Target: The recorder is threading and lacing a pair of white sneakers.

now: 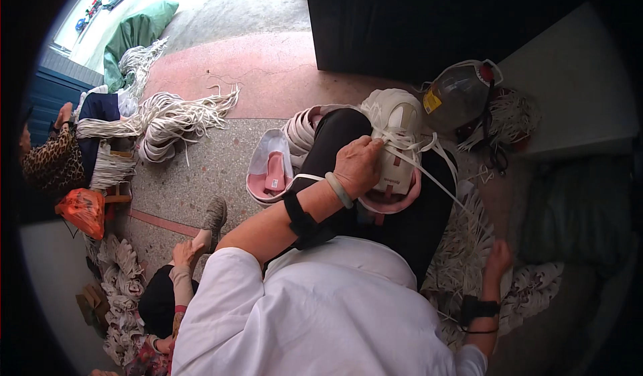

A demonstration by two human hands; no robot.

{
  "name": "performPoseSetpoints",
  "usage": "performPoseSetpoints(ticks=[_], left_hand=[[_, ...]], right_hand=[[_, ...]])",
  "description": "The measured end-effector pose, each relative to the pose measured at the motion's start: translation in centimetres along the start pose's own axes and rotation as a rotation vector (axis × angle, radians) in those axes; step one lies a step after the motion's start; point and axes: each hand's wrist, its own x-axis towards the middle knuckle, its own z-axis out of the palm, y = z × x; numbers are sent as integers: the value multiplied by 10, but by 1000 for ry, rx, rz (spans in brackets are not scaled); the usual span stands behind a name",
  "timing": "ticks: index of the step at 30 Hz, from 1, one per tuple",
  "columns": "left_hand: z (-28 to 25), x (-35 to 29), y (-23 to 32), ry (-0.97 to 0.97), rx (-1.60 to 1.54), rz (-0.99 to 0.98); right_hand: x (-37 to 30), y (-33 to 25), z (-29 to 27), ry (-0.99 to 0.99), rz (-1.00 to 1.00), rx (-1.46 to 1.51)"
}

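Observation:
A white and beige sneaker (pixel 396 168) with a pink lining and loose white laces rests on my lap, its toe pointing away from me. My left hand (pixel 358 166) is closed at the left edge of its lacing, gripping the shoe; the fingertips are partly hidden. Out to the right, my right hand (pixel 497 259) is closed in a fist, apart from the shoe. A taut white shoelace (pixel 445 190) runs from the sneaker toward this fist; its far end is hard to make out. Left of my knee stands a pink-lined shoe (pixel 273 175).
Bundles of white laces (pixel 167 121) lie left, beside a person in leopard print (pixel 57 161) and an orange bag (pixel 84 210). A clear plastic jug (pixel 459 94) stands ahead right. Piled shoe pieces (pixel 124 302) lie lower left, near another person's hand (pixel 182 252).

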Motion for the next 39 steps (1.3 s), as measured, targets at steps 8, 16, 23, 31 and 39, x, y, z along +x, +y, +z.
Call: performPoseSetpoints(ticks=[8, 16, 23, 31, 39], left_hand=[[-14, 10, 21, -91, 107, 48], [8, 36, 44, -256, 90, 86], [12, 37, 40, -417, 192, -8], [24, 28, 36, -301, 217, 74], [10, 37, 41, -316, 399, 502]], right_hand=[[26, -120, 20, -309, -178, 361], [69, -273, 45, -194, -686, 356], [62, -253, 77, -248, -462, 426], [70, -239, 79, -485, -211, 838], [56, -238, 80, -281, -349, 718]])
